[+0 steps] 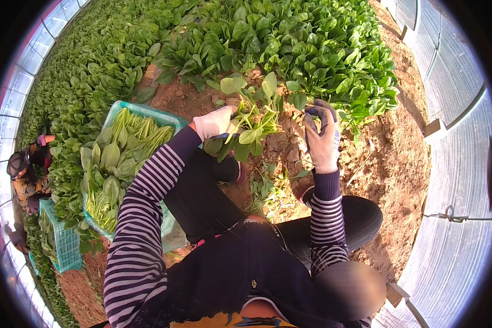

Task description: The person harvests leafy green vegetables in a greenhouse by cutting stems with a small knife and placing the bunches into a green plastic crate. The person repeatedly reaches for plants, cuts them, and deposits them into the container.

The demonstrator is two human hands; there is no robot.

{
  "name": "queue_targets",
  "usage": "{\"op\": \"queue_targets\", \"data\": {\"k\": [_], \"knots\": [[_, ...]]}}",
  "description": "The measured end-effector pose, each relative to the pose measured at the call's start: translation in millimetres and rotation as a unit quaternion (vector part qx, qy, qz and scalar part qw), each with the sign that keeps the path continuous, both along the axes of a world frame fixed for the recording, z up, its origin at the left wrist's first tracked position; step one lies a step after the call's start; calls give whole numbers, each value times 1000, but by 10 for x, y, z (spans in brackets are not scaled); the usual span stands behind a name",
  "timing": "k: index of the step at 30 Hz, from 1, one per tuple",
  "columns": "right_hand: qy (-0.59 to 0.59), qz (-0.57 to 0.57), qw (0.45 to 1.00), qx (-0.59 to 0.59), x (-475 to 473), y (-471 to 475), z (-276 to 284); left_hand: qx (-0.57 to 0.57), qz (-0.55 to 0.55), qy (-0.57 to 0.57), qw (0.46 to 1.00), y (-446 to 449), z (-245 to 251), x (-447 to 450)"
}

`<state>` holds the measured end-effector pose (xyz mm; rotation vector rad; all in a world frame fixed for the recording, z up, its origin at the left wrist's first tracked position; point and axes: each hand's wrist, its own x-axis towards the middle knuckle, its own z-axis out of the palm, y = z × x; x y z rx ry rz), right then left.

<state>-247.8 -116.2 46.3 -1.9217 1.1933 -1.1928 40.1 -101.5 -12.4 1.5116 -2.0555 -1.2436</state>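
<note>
My left hand [218, 123], in a white knitted glove with a dark palm, is closed around a bunch of spinach plants [252, 119]. Their stems and root ends point right, and leaves hang below and stand above the hand. To the right of the bunch, my right hand [322, 133] is raised over the soil in a matching glove, its fingers curled but apart; nothing shows between them. At my left side stands a green plastic crate [176, 119] filled with cut spinach [123, 156], its stems laid in bundles.
Rows of growing spinach [279, 37] spread ahead and left. Loose leaves [266, 184] lie on the soil between my feet. A translucent plastic greenhouse wall [459, 172] curves along the right. At far left, a person [28, 172] is beside another green crate [67, 246].
</note>
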Motion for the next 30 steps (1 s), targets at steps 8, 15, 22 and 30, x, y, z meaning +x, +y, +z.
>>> {"op": "queue_targets", "data": {"k": [8, 15, 22, 30], "knots": [[-35, 144, 989, 20, 180, 25, -18, 13, -21, 60, 998, 65, -92, 49], [45, 184, 979, -72, 309, -5, -40, 41, -7, 27, 999, -2, -27, -11], [56, 85, 993, -60, 79, -68, 206, 19, -8, -131, 991, 65, 218, -51], [141, 117, 956, -231, 600, 72, -32, 47, 47, -82, 994, 122, 415, -140]]}}
